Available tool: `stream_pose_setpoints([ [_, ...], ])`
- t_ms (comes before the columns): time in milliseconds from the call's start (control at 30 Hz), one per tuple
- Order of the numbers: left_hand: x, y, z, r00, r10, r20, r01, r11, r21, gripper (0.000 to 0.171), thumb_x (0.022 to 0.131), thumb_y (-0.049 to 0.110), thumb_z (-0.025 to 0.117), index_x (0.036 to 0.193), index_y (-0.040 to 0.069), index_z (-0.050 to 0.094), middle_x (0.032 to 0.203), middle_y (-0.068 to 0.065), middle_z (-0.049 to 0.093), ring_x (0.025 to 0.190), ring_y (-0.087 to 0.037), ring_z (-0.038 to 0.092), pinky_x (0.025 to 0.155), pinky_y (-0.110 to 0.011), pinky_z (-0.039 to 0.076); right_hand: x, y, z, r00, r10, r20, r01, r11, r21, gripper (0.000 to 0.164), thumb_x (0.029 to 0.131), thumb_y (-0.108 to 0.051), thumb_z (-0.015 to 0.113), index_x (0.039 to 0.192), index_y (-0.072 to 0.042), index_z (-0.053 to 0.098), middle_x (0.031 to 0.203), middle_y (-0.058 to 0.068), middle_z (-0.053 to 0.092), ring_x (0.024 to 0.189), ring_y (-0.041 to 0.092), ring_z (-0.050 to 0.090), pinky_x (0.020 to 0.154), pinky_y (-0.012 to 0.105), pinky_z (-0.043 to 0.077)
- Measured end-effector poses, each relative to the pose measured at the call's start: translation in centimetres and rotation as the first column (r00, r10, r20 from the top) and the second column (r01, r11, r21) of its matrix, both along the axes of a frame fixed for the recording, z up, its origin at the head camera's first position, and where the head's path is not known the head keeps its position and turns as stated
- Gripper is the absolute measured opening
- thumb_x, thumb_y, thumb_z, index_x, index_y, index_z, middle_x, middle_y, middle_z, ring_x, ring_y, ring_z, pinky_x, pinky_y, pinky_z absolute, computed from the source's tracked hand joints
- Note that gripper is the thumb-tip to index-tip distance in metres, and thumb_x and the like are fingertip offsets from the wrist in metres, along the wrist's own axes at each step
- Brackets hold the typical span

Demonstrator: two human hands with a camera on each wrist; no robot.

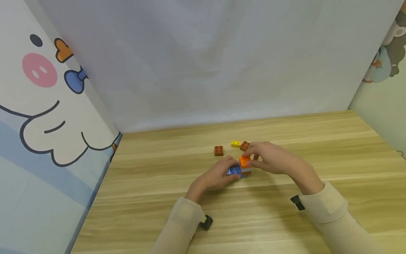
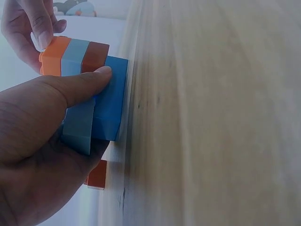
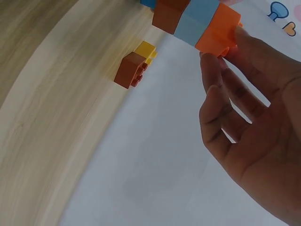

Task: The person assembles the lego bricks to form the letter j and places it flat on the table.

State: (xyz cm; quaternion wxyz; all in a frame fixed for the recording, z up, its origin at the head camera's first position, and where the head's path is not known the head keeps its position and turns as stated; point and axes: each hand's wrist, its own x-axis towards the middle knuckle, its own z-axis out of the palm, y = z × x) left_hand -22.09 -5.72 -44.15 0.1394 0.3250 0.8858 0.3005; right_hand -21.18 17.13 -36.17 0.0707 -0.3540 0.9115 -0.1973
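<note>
On the wooden table stands a small build of toy building bricks. In the left wrist view its wide blue base brick (image 2: 111, 101) carries a brown brick (image 2: 96, 55), then a light blue brick (image 2: 74, 57), with an orange brick (image 2: 53, 52) on top. Beside that column a blue-grey brick (image 2: 79, 125) also sits on the base. My left hand (image 1: 217, 175) grips the lower bricks from the left, its thumb along the near side. My right hand (image 1: 272, 158) pinches the orange brick with thumb and fingertips, as the right wrist view shows.
Behind the build lie a loose brown brick (image 1: 219, 151), a small yellow brick (image 1: 235, 144) and another brown brick (image 1: 245, 146) close to the yellow one. A pale cloth (image 1: 206, 70) hangs along the table's back edge. Printed panels stand at both sides.
</note>
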Motion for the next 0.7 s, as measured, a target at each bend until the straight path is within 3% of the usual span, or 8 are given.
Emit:
stream_pose_setpoints([
  [700,-0.17,-0.02,-0.31,1.000,-0.003,-0.017,0.003,1.000,-0.009,0.036,0.104,0.028,0.061,0.136,0.012,0.059,0.126,-0.003,0.059,0.105,-0.012,0.054,0.096,-0.030,0.048,-0.04,0.19,-0.41,1.000,-0.005,-0.014,0.005,1.000,-0.005,0.026,0.097,-0.015,0.068,0.122,-0.008,0.072,0.120,0.008,0.069,0.090,0.014,0.069,0.078,0.032,0.059],
])
